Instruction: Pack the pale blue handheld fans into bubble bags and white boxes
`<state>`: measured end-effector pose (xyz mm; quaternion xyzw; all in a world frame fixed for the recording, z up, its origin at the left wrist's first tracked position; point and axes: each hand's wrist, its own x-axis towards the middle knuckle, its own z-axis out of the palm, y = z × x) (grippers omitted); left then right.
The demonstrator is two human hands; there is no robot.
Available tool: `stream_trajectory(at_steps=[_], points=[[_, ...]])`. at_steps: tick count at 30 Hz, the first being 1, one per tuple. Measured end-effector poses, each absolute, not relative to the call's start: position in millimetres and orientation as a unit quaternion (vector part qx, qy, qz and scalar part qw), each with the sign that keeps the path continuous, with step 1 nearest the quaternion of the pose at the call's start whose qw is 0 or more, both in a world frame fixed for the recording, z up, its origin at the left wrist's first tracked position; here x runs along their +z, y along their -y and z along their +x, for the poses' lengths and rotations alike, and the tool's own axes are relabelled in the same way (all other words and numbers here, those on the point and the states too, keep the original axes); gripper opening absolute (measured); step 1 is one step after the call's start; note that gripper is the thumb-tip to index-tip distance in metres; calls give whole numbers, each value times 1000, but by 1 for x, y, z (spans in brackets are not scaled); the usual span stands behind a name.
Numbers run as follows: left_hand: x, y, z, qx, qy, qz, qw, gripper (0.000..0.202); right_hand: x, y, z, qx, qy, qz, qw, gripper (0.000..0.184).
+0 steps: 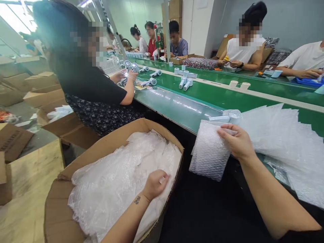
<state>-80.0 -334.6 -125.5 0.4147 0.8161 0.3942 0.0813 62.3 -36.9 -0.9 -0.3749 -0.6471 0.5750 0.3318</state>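
Observation:
My left hand [155,185] rests with curled fingers on a heap of loose bubble wrap [118,182] inside a large cardboard box [152,126]. Whether those fingers pinch the wrap, I cannot tell. My right hand [236,143] grips the edge of a bubble wrap pouch [209,152], holding it up over a dark tabletop [202,209]. Just beyond that hand lies a pale blue handheld fan [219,118], its round head partly behind clear wrap. A stack of bubble wrap sheets [280,141] spreads out to the right.
A long green conveyor belt [202,98] runs across the view, carrying several pale fans and cups. A co-worker [96,94] at its left side handles fans, and more people sit along the far side. Open cardboard boxes [43,91] stand on the floor at left.

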Motion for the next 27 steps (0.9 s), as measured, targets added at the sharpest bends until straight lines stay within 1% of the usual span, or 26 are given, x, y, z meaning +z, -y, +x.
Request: stream_trajectory(at_steps=[1,3,4,7,9,10,11,14,18,21,23,25,27], points=[[-138,337,-91,378,-860,322,117,29,3,36,66,544,672,-378,331,48],[-160,330,-108,335,-905,199,170,25,7,40,71,486,720,-374,323,45],[-170,322,-112,326,-913,171,176,21,8,44,71,456,746,-364,321,42],[-193,294,-110,308,-923,99,210,34,5,55,69,351,820,-301,336,31],[-199,284,-106,321,-918,74,222,23,2,56,70,305,853,-252,341,26],[-198,284,-106,339,-911,71,224,16,1,55,72,296,862,-238,337,24],[-195,287,-109,362,-902,72,223,15,1,54,75,293,866,-230,332,24],[-168,305,-124,458,-864,87,189,26,-3,53,80,305,866,-233,320,23],[-103,326,-137,583,-791,125,139,45,-15,61,67,327,869,-214,302,18],[-45,321,-126,707,-685,133,111,44,-24,67,44,335,879,-190,281,15],[-14,307,-111,765,-622,128,113,42,-24,70,28,342,878,-185,279,13],[6,291,-92,768,-609,144,139,40,-19,72,16,355,873,-180,282,13],[14,275,-76,735,-636,185,147,35,-10,75,11,378,864,-174,284,14]])
